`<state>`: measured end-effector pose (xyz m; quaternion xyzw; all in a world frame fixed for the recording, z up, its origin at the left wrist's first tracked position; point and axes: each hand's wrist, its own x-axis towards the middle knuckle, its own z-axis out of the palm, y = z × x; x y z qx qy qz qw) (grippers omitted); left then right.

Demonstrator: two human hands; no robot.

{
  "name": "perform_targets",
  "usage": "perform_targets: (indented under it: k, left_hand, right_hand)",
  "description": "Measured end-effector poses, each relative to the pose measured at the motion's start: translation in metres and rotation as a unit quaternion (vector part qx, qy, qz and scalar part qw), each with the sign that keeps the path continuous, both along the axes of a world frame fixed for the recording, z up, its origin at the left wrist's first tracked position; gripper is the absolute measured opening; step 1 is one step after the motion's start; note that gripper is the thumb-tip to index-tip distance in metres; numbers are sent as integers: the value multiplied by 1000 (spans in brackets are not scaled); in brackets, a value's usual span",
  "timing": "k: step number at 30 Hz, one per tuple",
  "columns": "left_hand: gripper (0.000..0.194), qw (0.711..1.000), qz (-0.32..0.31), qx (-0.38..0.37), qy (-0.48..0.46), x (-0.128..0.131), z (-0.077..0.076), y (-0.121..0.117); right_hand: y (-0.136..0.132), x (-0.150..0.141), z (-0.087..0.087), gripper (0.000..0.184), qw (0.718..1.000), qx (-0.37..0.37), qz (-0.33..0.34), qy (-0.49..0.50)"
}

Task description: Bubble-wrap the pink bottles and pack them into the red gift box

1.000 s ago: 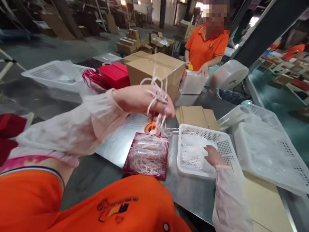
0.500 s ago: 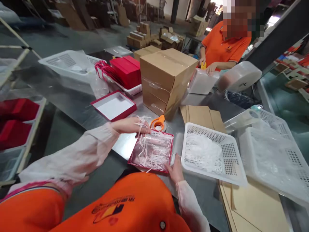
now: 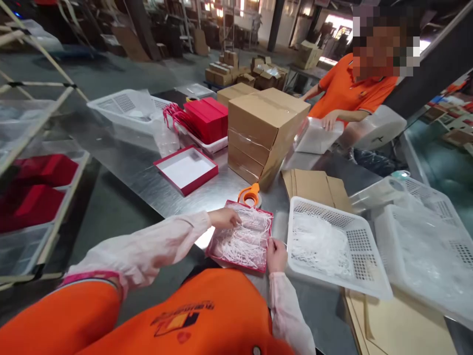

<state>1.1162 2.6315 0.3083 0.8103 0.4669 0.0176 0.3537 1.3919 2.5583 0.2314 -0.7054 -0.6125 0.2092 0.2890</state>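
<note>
A red gift box [image 3: 264, 268] lies open in front of me, holding clear plastic-wrapped contents under white shredded paper [image 3: 240, 246]. What the wrapping covers is hard to make out. My left hand [image 3: 224, 218] reaches over the box's left side, its fingers pinched together at the paper. At the right edge, my right hand [image 3: 277, 254] is closed, and a thin white strand shows at its fingertips. The red box lid [image 3: 186, 170], white inside, rests farther back on the left. Just behind the box sits an orange tape dispenser [image 3: 250, 195].
A white basket [image 3: 338, 283] of shredded paper stands to the right, beside another basket [image 3: 417, 291] of clear plastic. Flat cardboard [image 3: 314, 185] lies behind. A large carton [image 3: 251, 138] and red gift bags [image 3: 207, 121] stand across the metal table [image 3: 136, 172]. A co-worker [image 3: 347, 88] stands beyond.
My left hand has lowered the paper strands into the box, and the paper lies more spread out. My right hand has moved up along the box's right side and closed. The view has shifted.
</note>
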Motion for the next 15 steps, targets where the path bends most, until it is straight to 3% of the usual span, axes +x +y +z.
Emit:
perform_targets:
  k: [2, 4, 7, 10, 13, 15]
  left_hand:
    - [55, 999, -6, -13, -51, 2, -8, -12]
    - [58, 995, 38, 34, -89, 7, -17, -25]
    - [45, 979, 151, 124, -63, 13, -28, -44]
    - [38, 970, 196, 144, -23, 10, -32, -55]
    - [28, 974, 193, 117, -6, 5, -32, -61]
    - [23, 977, 183, 106, -12, 4, -30, -66]
  right_hand:
    - [5, -17, 24, 43, 997, -15, 45, -59]
    - [12, -43, 52, 35, 984, -58, 115, -124]
    - [13, -88, 89, 39, 939, -165, 201, -226]
    - [-8, -121, 112, 47, 885, -204, 313, -278]
    - [-38, -117, 123, 41, 829, -192, 483, -205]
    - [-48, -94, 124, 33, 815, -183, 542, -90]
